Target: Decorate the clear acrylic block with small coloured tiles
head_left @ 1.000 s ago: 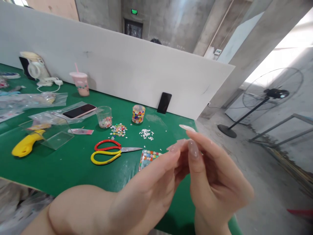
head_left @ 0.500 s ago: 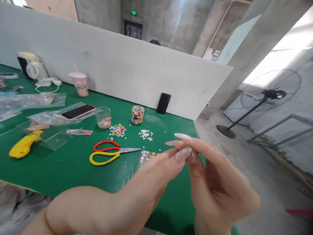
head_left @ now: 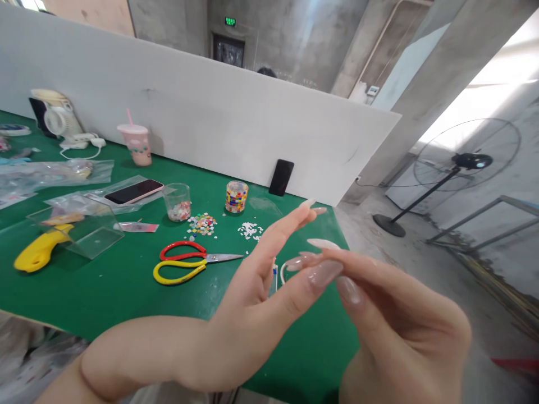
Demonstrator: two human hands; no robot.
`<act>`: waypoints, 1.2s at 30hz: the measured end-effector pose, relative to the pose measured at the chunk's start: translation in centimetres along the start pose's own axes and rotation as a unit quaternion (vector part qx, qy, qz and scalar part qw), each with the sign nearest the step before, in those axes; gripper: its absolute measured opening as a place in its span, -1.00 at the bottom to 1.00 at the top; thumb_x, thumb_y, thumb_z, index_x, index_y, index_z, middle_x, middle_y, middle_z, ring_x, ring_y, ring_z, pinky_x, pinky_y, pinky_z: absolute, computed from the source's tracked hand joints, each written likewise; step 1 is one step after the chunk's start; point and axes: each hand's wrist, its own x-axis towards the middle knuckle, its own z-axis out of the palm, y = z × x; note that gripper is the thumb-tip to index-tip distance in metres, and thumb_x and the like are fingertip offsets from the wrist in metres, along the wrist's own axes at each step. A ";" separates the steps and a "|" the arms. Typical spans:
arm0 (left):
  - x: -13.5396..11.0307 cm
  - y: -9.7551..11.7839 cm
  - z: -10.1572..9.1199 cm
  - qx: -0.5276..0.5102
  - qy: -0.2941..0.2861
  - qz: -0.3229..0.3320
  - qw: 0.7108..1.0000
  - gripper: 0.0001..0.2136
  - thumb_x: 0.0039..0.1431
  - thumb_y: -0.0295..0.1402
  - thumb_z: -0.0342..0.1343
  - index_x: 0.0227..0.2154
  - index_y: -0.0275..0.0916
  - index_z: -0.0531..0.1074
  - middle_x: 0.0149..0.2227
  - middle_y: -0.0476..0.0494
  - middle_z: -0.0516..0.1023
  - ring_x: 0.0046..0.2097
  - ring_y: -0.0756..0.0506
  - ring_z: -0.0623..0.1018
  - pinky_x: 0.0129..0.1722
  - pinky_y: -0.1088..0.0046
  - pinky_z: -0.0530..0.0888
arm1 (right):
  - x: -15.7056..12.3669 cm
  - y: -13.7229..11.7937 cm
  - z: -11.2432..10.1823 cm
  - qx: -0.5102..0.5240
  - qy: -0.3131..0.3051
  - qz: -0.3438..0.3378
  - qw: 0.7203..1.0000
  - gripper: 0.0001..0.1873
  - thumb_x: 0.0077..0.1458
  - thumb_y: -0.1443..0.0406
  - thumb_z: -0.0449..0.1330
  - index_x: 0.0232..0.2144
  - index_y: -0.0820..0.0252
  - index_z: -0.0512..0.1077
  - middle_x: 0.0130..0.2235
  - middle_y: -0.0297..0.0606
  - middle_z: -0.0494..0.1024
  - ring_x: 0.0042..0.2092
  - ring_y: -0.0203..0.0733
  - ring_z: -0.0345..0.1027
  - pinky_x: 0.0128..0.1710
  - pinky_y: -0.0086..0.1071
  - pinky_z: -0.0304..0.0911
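one spread left hand (head_left: 252, 314) meets the curled right hand (head_left: 412, 320), whose grip is unclear, white chips (head_left: 249, 229) beyond the hands.

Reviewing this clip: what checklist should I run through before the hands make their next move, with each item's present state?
1. Left hand opened, fingers raised away from thumb: ok.
2. Right hand fingertips holding a small piece: cannot tell; any piece is hidden or too small.
3. Scissors set down on the green table: ok.
4. White chips all in one heap: not ok; a few lie loose nearby.
5. Mosaic jar upright: ok.
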 end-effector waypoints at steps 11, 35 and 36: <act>0.4 -0.7 -0.9 0.126 -0.034 0.120 0.984 -0.54 0.20 -0.16 0.20 0.15 0.26 0.31 0.23 0.24 0.36 0.35 -0.06 0.19 0.24 0.48 0.33 | -0.3 0.0 0.8 0.284 -0.029 0.108 0.952 -0.69 0.22 0.45 0.15 -0.12 0.01 0.59 -0.14 -0.33 0.68 -0.12 -0.14 0.59 -0.13 -0.32 0.55; 0.5 -0.2 -1.1 0.155 -0.013 0.159 0.975 -0.53 0.19 -0.22 0.23 0.14 0.29 0.31 0.24 0.29 0.34 0.36 -0.06 0.17 0.28 0.43 0.30 | 1.2 -0.3 0.4 0.331 -0.129 0.155 0.922 -0.68 0.30 0.15 0.05 -0.17 0.00 0.61 -0.16 -0.30 0.69 -0.11 -0.10 0.58 -0.09 -0.25 0.52; 0.5 -0.1 -1.1 0.154 -0.013 0.158 0.975 -0.53 0.19 -0.21 0.23 0.13 0.29 0.31 0.24 0.29 0.35 0.35 -0.06 0.18 0.27 0.43 0.31 | 1.3 -0.3 0.4 0.333 -0.143 0.151 0.920 -0.63 0.30 0.09 0.03 -0.17 0.01 0.61 -0.14 -0.28 0.68 -0.10 -0.08 0.57 -0.08 -0.23 0.51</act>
